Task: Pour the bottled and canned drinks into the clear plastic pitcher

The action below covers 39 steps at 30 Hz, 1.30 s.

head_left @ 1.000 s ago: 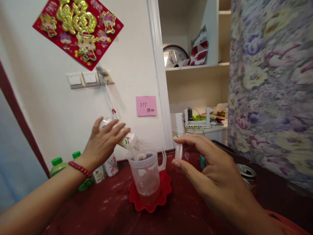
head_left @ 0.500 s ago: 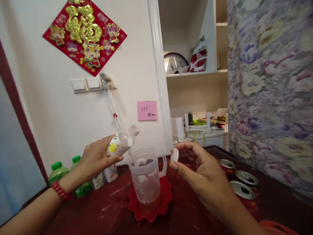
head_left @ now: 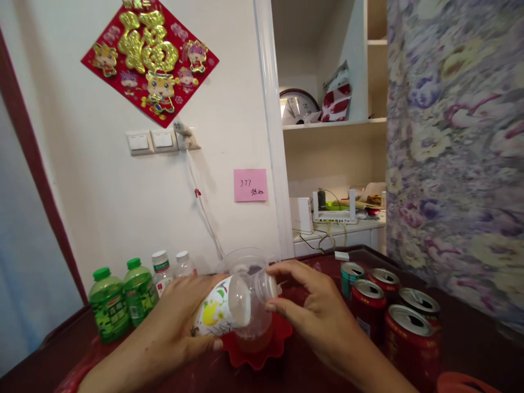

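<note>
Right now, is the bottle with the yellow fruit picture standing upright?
No, the left fingers hold the bottle tilted over toward the right fingers.

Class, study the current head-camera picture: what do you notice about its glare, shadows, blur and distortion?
Head view: bright glare on the left of the clock; head view: soft shadow beside the plug; head view: floral curtain looks smeared, and lettering on the held bottle is unclear; head view: white trim leans, perhaps wide-angle distortion or camera tilt.
</note>
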### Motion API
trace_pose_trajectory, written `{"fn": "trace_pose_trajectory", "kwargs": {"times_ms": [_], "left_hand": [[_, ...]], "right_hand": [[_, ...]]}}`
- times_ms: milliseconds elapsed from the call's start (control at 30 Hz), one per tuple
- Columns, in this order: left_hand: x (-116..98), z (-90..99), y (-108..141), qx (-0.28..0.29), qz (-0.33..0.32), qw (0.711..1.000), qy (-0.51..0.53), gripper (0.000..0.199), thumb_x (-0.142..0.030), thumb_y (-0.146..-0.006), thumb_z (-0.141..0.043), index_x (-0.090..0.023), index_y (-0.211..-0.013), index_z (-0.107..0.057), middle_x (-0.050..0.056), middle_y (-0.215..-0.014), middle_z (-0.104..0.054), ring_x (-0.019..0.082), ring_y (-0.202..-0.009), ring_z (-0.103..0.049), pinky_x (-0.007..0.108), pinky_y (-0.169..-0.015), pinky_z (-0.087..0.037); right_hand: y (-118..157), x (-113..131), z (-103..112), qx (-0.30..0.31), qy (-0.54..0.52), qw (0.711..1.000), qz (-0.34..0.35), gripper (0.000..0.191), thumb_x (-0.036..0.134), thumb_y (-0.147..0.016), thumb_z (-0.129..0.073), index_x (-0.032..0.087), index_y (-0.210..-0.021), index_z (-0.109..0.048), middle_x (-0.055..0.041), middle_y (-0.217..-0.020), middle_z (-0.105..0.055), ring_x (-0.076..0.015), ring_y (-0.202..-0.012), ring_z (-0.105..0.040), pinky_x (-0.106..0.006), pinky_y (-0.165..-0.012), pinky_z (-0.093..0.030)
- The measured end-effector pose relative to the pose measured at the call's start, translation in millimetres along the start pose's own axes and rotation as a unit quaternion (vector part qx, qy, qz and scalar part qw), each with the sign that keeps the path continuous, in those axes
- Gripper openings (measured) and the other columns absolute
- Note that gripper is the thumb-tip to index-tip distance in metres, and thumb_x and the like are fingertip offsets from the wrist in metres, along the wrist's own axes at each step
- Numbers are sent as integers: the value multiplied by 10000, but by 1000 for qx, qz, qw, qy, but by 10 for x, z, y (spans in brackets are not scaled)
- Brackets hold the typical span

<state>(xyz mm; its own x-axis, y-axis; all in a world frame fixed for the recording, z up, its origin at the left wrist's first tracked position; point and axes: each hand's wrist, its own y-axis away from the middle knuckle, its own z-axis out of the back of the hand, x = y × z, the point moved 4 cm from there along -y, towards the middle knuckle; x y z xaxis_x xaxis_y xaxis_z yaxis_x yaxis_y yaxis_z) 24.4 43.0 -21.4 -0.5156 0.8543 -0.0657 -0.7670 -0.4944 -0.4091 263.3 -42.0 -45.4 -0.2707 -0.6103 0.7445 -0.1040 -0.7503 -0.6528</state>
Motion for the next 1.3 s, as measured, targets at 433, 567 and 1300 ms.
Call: {"fn": "trace_pose_trajectory", "kwargs": {"times_ms": [433, 567, 1300], "left_hand": [[-91, -22, 112, 7, -7, 999, 43, 713, -630, -854, -783, -404, -1492, -557, 50, -1274, -750, 313, -1092, -682, 416, -942, -520], [-70, -88, 203, -37, 8, 999, -22, 728, -547, -889, -782, -394, -1534, -478, 64, -1342, -714, 330, -1148, -647, 437, -975, -476], [1265, 352, 927, -307, 381, 862, 135, 717, -646, -682, -828, -173, -1207, -705, 166, -1373, -624, 407, -1282, -626, 534, -1084, -539]], "right_hand": [[46, 25, -66, 87, 62, 994, 29, 220, 153, -862, -717, 234, -1066, -728, 14, -1029, -717, -156, -944, -649, -277, -854, -474], [86, -59, -182, 53, 54, 995, -60, 183, 378, -961, -630, 198, -936, -652, -13, -897, -690, -164, -797, -606, -273, -709, -435], [192, 2, -53, -11, 100, 994, -35, 488, 662, -1076, -495, 268, -1301, -675, -46, -1091, -752, -189, -889, -736, -215, -748, -589]]}}
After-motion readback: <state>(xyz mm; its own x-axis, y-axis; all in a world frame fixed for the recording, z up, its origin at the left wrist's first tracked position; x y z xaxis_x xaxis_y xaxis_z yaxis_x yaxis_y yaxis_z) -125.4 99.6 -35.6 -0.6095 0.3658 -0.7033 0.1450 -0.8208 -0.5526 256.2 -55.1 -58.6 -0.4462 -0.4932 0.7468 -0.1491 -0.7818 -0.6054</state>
